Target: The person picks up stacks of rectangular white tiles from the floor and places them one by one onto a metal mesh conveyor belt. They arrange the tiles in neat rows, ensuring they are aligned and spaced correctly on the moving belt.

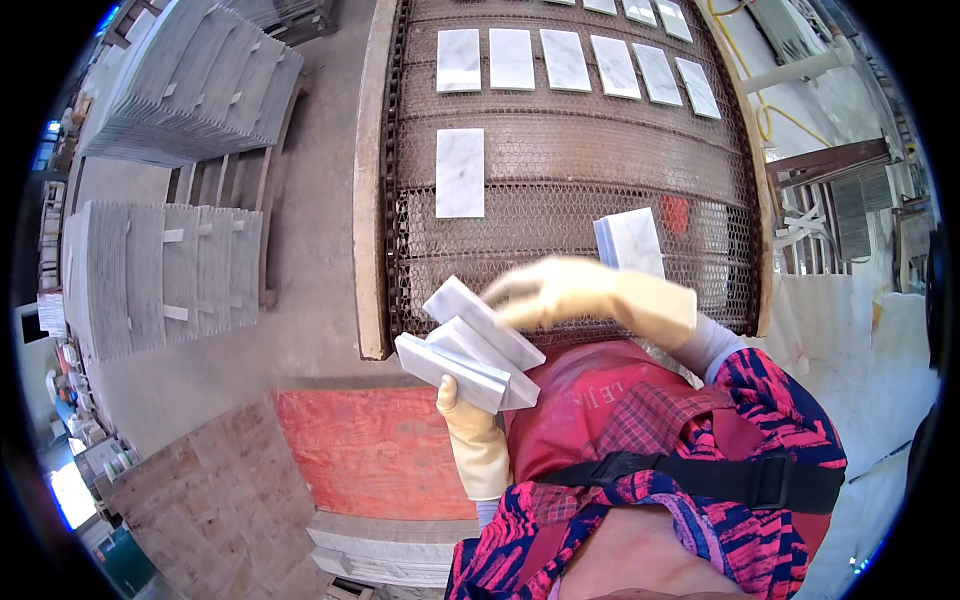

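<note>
My left hand [474, 440], in a cream rubber glove, is closed around a few white-grey marble tiles [452, 372], its thumb on the nearest one. They fan out above my red apron [580, 400], just off the near end of a mesh conveyor [600, 150]. My right hand [565, 292], gloved too and a little blurred, reaches across with fingers apart at the edge of the farthest tile [485, 322]; whether it touches is unclear. Beyond my right wrist a small stack of tiles [634, 240] lies on the mesh. One single tile [460, 172] lies flat at the belt's left side.
Farther up the belt, marble tiles [513, 60] lie in rows. Wooden rails [372, 200] edge the conveyor. Large stacks of grey slabs [170, 275] stand on pallets at left. A reddish board [370, 455] lies below left. A yellow hose [765, 115] hangs at right.
</note>
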### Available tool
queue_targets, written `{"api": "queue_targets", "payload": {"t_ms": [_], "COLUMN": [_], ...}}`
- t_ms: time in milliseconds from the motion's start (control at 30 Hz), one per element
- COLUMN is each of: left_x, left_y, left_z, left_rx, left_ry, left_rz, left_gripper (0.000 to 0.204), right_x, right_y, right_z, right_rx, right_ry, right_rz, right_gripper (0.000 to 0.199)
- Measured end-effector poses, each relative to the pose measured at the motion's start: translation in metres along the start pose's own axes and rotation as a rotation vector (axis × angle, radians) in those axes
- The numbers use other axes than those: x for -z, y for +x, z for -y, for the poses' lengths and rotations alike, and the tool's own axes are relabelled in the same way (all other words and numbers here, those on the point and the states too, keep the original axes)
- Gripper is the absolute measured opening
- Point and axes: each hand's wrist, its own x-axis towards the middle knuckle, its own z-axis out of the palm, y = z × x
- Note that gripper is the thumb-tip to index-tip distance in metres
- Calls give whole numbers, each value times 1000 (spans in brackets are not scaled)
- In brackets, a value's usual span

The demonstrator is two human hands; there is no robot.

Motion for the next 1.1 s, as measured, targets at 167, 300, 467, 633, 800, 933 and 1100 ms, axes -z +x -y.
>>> {"api": "queue_targets", "payload": {"t_ms": [167, 300, 467, 633, 800, 933, 1100], "left_x": [-7, -5, 24, 21, 16, 1, -60], "left_y": [19, 23, 14, 7, 10, 20, 25], "left_z": [0, 5, 2, 1, 0, -1, 0], "left_rx": [89, 38, 71, 51, 43, 37, 60], "left_ry": [-1, 47, 21, 38, 63, 109, 176], "left_rz": [10, -81, -38, 23, -1, 88, 250], "left_gripper": [89, 79, 82, 88, 88, 99, 114], "right_x": [-34, -7, 57, 68, 47, 5, -45], "right_y": [1, 26, 94, 96, 38, -18, -22], "right_z": [-23, -44, -86, -96, -66, -30, -39], "right_rx": [-178, -86, -122, -177, -247, -72, 0], "right_ry": [317, 560, 570, 569, -120, -184, 85], "right_rz": [-221, -555, -877, -843, -885, -368, 6], "right_gripper": [46, 40, 39, 43, 55, 60, 73]}}
